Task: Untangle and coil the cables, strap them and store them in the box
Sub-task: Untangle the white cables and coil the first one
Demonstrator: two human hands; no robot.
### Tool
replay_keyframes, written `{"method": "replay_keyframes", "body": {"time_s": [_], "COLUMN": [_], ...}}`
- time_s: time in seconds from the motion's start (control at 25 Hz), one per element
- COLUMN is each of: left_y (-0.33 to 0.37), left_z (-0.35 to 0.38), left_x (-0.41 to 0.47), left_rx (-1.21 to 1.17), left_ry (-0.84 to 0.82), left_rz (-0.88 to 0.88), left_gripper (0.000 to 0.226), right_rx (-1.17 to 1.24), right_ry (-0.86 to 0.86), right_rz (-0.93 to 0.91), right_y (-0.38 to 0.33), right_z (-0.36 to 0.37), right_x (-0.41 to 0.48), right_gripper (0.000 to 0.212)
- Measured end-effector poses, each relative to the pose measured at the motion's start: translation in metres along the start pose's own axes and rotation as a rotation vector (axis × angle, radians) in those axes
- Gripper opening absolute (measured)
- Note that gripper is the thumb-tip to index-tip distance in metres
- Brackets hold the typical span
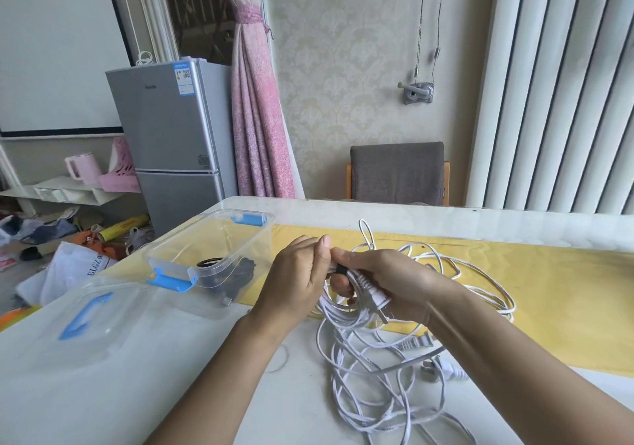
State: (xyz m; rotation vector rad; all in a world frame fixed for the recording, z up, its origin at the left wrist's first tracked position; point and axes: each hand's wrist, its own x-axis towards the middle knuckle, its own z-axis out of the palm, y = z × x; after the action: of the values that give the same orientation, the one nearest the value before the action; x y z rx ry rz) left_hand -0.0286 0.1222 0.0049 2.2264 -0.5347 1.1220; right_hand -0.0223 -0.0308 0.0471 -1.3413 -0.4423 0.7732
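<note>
A coil of white cable (338, 310) hangs between my hands above the table, with a black strap (341, 269) wrapped round its top. My right hand (387, 283) grips the coil and its white plug just under the strap. My left hand (298, 280) pinches the strap's end at the top of the coil. More white cable (370, 386) lies tangled on the table below and behind my hands, with two plugs showing. The clear plastic box (219, 249) with blue latches stands open to the left and holds a black cable (240, 273).
The clear lid (85, 317) with a blue handle lies on the white table (137, 393) near the front left. A yellow cloth (566, 290) covers the table's right part. A grey chair (398, 173) stands behind the table, a fridge (171, 135) at the back left.
</note>
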Motion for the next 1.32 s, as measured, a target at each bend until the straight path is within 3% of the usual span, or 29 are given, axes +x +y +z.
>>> {"method": "replay_keyframes", "body": {"time_s": [0.12, 0.24, 0.4, 0.52, 0.64, 0.76, 0.84, 0.92, 1.0, 1.08, 1.12, 1.2, 1.24, 1.32], "left_y": [-0.005, -0.009, -0.022, -0.044, -0.087, -0.116, -0.127, -0.132, -0.123, -0.100, -0.082, -0.036, -0.013, 0.030], "left_z": [-0.001, -0.007, -0.031, -0.058, -0.083, -0.093, -0.094, -0.094, -0.095, -0.092, -0.089, -0.079, -0.072, -0.058], "left_x": [-0.001, 0.005, 0.021, 0.047, 0.070, 0.064, 0.051, 0.046, 0.053, 0.061, 0.064, 0.061, 0.054, 0.030], "left_rx": [-0.074, -0.043, 0.104, 0.116, 0.078, 0.013, 0.024, 0.223, 0.521, 0.838, 0.877, 0.646, 0.436, 0.033], "left_ry": [-0.074, -0.113, 0.044, 0.141, 0.111, -0.032, -0.191, -0.400, -0.504, -0.515, -0.459, -0.351, -0.375, -0.605], "left_rz": [-0.074, -0.147, -0.315, -0.596, -0.904, -1.152, -1.259, -1.268, -1.196, -0.993, -0.864, -0.595, -0.493, -0.425], "left_gripper": [0.048, 0.050, 0.073, 0.057, 0.037, 0.023, 0.026, 0.024, 0.018, 0.019, 0.021, 0.024, 0.020, 0.011], "right_rx": [-0.074, -0.529, -0.957, -1.090, -1.183, -1.277, -1.319, -1.352, -1.408, -1.418, -1.417, -1.414, -1.392, -1.343], "right_ry": [0.075, 0.277, 0.520, 0.513, 0.496, 0.460, 0.406, 0.364, 0.316, 0.265, 0.256, 0.265, 0.276, 0.297], "right_rz": [-0.084, -0.187, -0.282, -0.207, -0.162, -0.167, -0.146, -0.130, -0.150, -0.168, -0.172, -0.191, -0.200, -0.161], "right_y": [0.002, 0.003, 0.008, 0.016, 0.023, 0.019, 0.012, 0.007, 0.001, -0.004, -0.007, -0.014, -0.016, -0.018], "right_z": [-0.002, -0.010, -0.039, -0.057, -0.061, -0.059, -0.058, -0.056, -0.049, -0.040, -0.037, -0.032, -0.031, -0.032], "right_x": [0.004, 0.006, 0.014, 0.019, 0.024, 0.021, 0.015, 0.009, 0.005, -0.004, -0.010, -0.024, -0.032, -0.048], "right_gripper": [0.037, 0.053, 0.051, 0.042, 0.045, 0.043, 0.040, 0.038, 0.031, 0.019, 0.018, 0.022, 0.025, 0.031]}}
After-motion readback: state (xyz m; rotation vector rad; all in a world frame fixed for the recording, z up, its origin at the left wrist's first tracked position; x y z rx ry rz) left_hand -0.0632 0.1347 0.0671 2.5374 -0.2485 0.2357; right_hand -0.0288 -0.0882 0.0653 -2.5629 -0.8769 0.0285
